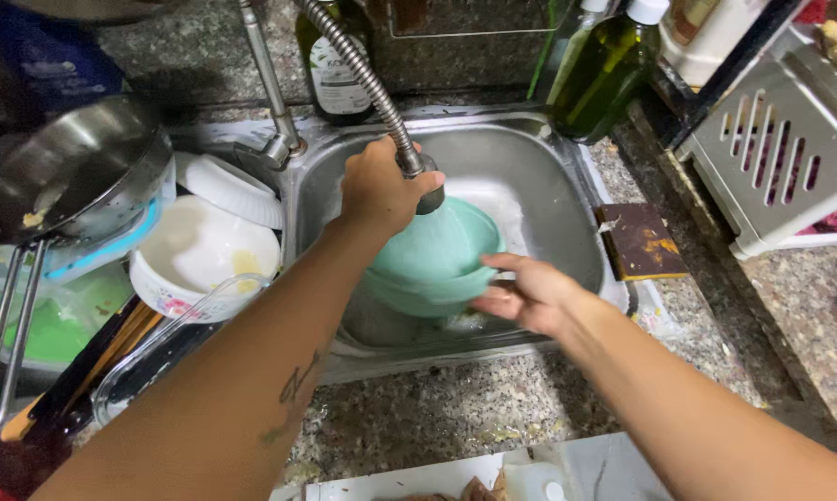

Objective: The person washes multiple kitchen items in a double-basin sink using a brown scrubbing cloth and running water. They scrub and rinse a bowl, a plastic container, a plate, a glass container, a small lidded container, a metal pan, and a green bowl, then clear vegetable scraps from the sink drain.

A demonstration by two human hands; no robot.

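Observation:
My left hand (377, 190) grips the spray head of a flexible metal faucet hose (355, 67) and holds it over a teal green bowl (434, 262) in the steel sink (567, 199). Water runs from the head onto the bowl. My right hand (520, 292) holds the bowl at its near right rim, fingers curled under the edge. The bowl sits tilted, and a second teal rim shows just beneath it.
Left of the sink are stacked white bowls (200, 250), a steel pan (70, 172), a clear lid and chopsticks. A brown scouring pad (641, 241) lies on the sink's right ledge. Bottles (604, 70) stand behind the sink. A grey slotted basket (780, 148) sits at the right.

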